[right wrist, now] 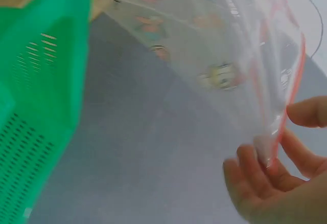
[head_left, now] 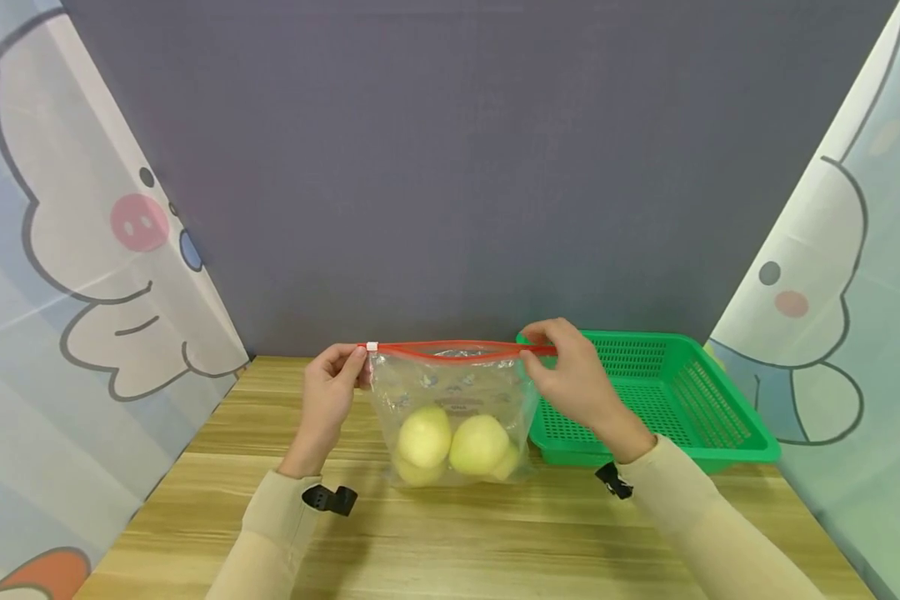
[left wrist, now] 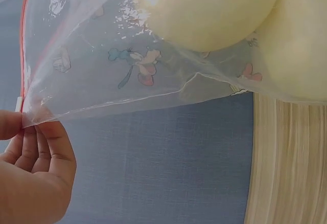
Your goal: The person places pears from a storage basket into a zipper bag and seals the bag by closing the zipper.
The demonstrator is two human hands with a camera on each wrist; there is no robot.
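Observation:
A clear slider zip bag [head_left: 461,379] with a red zip strip and printed cartoon figures stands upright on the table. Inside it lie several round pale yellow-green fruits [head_left: 425,436], whose kind I cannot tell. My left hand [head_left: 328,400] pinches the bag's upper left corner between thumb and fingers, right beside the white slider [head_left: 372,347]. At the other end of the zip, my right hand [head_left: 576,375] holds the upper right corner; in the right wrist view the thumb touches the red strip with fingers around the corner. The bag's mouth gapes slightly in the middle.
A green plastic basket [head_left: 720,454] with perforated walls stands on the right, partly behind my right hand and the bag. Under everything is a wood-grain table [head_left: 450,550]. A grey panel [head_left: 450,167] rises behind it, with cartoon-printed curtains [head_left: 15,333] on the sides.

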